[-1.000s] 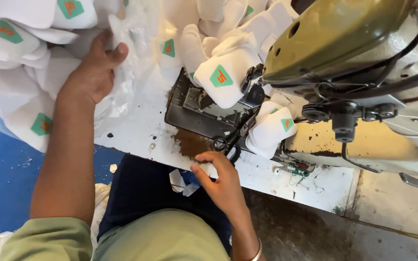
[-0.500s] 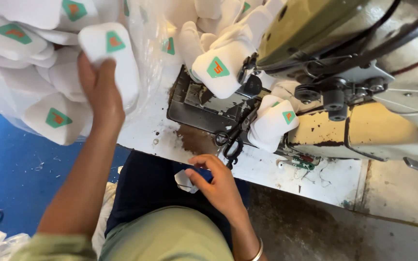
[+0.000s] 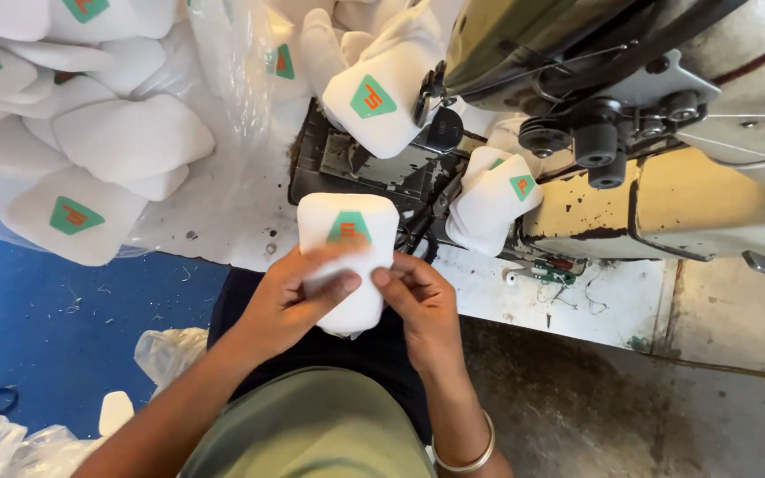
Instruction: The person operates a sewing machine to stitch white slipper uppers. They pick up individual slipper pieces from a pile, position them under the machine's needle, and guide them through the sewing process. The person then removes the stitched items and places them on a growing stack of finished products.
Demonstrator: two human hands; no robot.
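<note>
Both hands hold one white padded fabric piece (image 3: 344,232) with a green and orange patch, just in front of the sewing machine (image 3: 630,106). My left hand (image 3: 289,296) wraps it from the left and below. My right hand (image 3: 418,301) pinches its lower right edge with thumb and fingers. Two more white pieces, one (image 3: 378,97) under the machine head and another (image 3: 491,199) by the needle area, hang at the machine.
A heap of the same white pieces (image 3: 108,142) lies in clear plastic at the upper left on the white table (image 3: 577,301). Blue floor (image 3: 37,336) with crumpled plastic bags (image 3: 166,350) is at the left. Bare concrete floor (image 3: 648,416) lies at the lower right.
My left hand took a white piece from the heap and brought it down in front of me. My right hand came up from my lap and gripped the piece too.
</note>
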